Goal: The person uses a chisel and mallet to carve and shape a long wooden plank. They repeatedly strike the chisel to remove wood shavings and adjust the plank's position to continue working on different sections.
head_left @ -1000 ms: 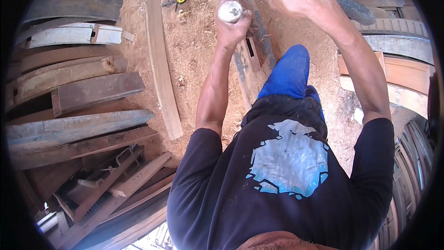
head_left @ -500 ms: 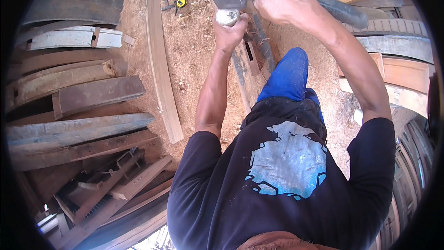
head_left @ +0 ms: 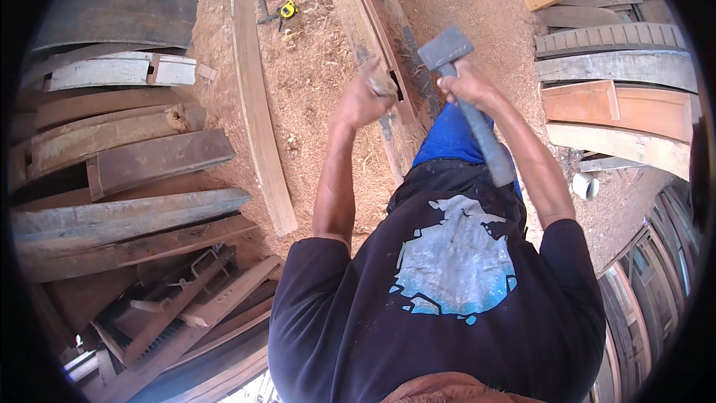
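Observation:
My left hand (head_left: 361, 100) is closed around a chisel (head_left: 383, 83); its round, pale handle end faces up and its blade is hidden. The chisel stands over a reddish-brown wooden beam (head_left: 373, 37), beside a dark rectangular slot (head_left: 396, 88) in it. In my right hand (head_left: 470, 86), a hammer (head_left: 446, 48) with a broad grey head is held apart from the chisel. Its thick grey handle points back toward my body, over my blue-clad leg.
A long plank (head_left: 257, 104) lies on the sawdust-covered ground to the left, near a yellow tape measure (head_left: 288, 9) and a dark square (head_left: 261, 1). Stacked boards (head_left: 160, 157) line the left side; more timber (head_left: 619, 63) lies right, near a white cup (head_left: 585, 186).
My right hand has drawn the hammer back toward my body and away from the chisel's end. My left hand, still around the chisel, has moved slightly nearer to me.

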{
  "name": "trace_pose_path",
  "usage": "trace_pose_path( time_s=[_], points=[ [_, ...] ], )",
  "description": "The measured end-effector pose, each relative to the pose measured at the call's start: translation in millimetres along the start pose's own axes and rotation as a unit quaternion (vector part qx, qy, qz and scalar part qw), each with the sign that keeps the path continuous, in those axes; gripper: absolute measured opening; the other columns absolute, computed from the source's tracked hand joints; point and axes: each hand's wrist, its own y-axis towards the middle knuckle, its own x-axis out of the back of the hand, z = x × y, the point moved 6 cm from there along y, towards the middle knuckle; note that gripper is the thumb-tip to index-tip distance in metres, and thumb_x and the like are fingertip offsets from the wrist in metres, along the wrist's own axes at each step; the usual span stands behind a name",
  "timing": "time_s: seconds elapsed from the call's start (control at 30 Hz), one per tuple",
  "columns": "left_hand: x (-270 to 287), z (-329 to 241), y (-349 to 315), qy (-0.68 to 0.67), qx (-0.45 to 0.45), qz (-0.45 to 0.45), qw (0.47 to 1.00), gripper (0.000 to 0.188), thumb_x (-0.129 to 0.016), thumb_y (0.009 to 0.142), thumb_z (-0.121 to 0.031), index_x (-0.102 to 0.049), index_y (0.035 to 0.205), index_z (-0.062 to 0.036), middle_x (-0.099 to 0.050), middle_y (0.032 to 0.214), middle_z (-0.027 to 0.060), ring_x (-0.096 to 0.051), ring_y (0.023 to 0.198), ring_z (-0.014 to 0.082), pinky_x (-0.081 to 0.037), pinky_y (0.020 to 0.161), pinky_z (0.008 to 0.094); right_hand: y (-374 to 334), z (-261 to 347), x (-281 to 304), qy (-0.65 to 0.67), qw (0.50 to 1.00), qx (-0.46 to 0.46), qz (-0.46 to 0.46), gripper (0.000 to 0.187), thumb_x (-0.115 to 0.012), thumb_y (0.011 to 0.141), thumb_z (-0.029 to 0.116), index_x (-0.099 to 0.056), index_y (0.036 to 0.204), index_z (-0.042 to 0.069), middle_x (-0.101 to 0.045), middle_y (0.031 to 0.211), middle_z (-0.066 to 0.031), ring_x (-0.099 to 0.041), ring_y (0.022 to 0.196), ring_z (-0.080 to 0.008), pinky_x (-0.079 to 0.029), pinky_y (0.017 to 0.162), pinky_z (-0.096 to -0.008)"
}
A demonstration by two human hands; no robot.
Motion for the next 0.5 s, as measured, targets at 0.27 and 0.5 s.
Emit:
trace_pose_path(
  time_s=[0.27, 0.5],
  points=[
    [-64, 22, -1, 0.101, 0.001, 0.042, 0.994, 0.071, -0.08, 0.075, -0.018, -0.055, 0.14, -0.0061, -0.07, 0.118, 0.0255, -0.069, 0.112, 0.0363, -0.054, 0.094, 0.0434, 41, -83, -69, -0.222, 0.971, 0.025, 0.081, 0.052, -0.068, 0.086, 0.035, -0.067, 0.105, -0.013, -0.07, 0.108, -0.0333, -0.071, 0.1, -0.0419, -0.056, 0.086, -0.0451],
    [-34, -15, -38, 0.027, -0.09, -0.03, 0.995, 0.05, -0.079, 0.07, -0.01, -0.068, 0.119, -0.0118, -0.069, 0.116, 0.0213, -0.066, 0.109, 0.0387, -0.052, 0.095, 0.046, 4, -37, -53, -0.346, 0.938, -0.009, 0.035, 0.052, -0.072, 0.083, 0.039, -0.071, 0.109, -0.006, -0.069, 0.118, -0.0288, -0.067, 0.111, -0.0417, -0.054, 0.092, -0.0491]
  ],
)
